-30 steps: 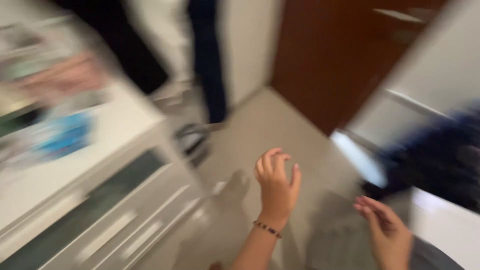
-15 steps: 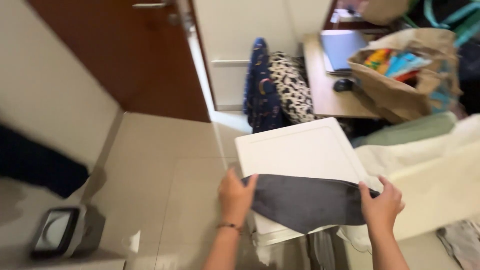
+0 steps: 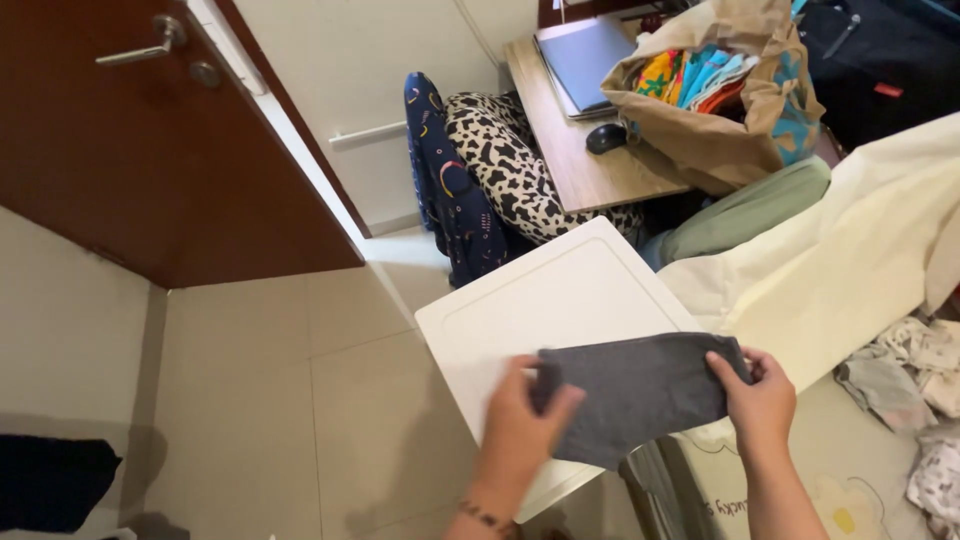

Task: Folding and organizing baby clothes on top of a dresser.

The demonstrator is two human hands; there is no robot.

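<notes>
From the head view, we see both of our hands gripping a dark grey cloth point(image 3: 635, 395) and holding it stretched just above a white square board point(image 3: 540, 300). Our left hand point(image 3: 525, 425) pinches the cloth's left edge, fingers curled over the top and thumb beneath, with a beaded bracelet point(image 3: 487, 518) on the wrist. Our right hand point(image 3: 765, 400) clamps the right edge, fingers folded round the fabric. The cloth looks folded double, though we cannot be sure from this angle. Beyond the board, a cow-print cushion point(image 3: 505, 165) and a dark blue patterned fabric point(image 3: 445, 190) lean by a wooden bench point(image 3: 580, 165), which carries a grey laptop point(image 3: 585, 55), a black mouse point(image 3: 606, 137) and a brown paper bag point(image 3: 715, 110) of coloured items. Cream bedding point(image 3: 850, 270) lies to our right, a brown door point(image 3: 150, 150) to our left.
</notes>
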